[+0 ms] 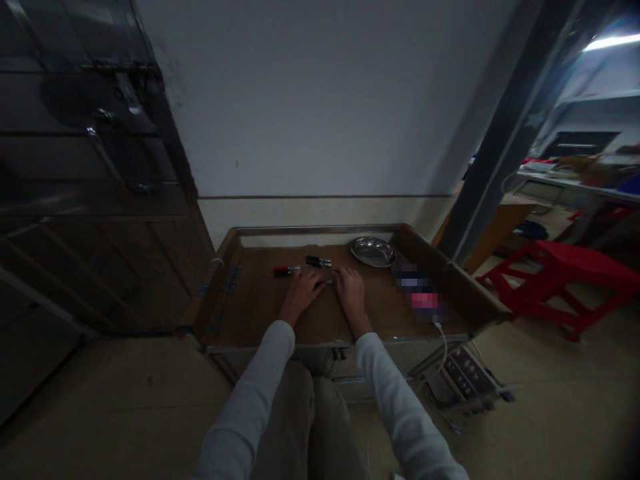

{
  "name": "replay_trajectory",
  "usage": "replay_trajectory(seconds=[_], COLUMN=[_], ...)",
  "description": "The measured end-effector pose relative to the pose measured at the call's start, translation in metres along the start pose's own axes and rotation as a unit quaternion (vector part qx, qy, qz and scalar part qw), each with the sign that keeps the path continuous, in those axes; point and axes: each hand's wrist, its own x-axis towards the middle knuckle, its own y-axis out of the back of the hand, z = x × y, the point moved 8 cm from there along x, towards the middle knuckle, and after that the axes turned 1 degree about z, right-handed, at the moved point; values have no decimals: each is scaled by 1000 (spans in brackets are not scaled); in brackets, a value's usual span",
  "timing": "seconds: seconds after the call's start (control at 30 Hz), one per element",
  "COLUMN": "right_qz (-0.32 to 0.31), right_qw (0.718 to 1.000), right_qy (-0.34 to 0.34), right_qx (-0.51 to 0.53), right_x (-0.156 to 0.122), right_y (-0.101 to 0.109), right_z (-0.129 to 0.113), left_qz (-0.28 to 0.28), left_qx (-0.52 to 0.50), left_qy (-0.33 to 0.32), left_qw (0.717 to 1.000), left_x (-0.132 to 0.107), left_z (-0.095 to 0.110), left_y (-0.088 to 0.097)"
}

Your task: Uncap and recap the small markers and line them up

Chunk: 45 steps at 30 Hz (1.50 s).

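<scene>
A person's left hand [303, 293] and right hand [351, 292] work to the left of a shiny, round metal dish [373, 252], nearer the camera than it. A small, narrow, silvery piece [328, 282] sits between the fingertips of the two hands; the fingers are curled, but whether either grip is closed on it cannot be told. Left of the dish lie a slim black-and-silver item [314, 261] and, farther left, a red-and-black item with a silvery end [285, 271].
</scene>
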Motion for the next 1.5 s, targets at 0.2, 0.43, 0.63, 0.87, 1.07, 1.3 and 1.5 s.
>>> replay_trajectory(seconds=[0.2, 0.43, 0.63, 0.87, 1.07, 1.3, 1.5], right_qz=[-17, 0, -22, -13, -52, -63, -43], right_qw=[1000, 995, 956, 992, 998, 995, 996], right_qy=[4, 70, 194, 89, 37, 72, 75], right_qx=[-8, 77, 218, 94, -24, -38, -34], right_x=[-2, -6, -14, 0, 4, 12, 17], right_y=[-2, 2, 6, -13, -23, -26, -28], right_z=[-3, -20, -45, -18, -10, -19, -19], left_qz=[51, 78, 129, 146, 94, 96, 74], left_qx=[24, -2, -54, 79, 102, 99, 90], left_qy=[72, 78, 132, 268, 316, 286, 201], left_qw=[996, 994, 981, 949, 938, 948, 973], left_x=[-7, -9, -17, -36, -37, -25, -3], left_z=[-9, -12, -20, -36, -45, -39, -26], left_y=[13, 17, 28, 36, 22, 23, 11])
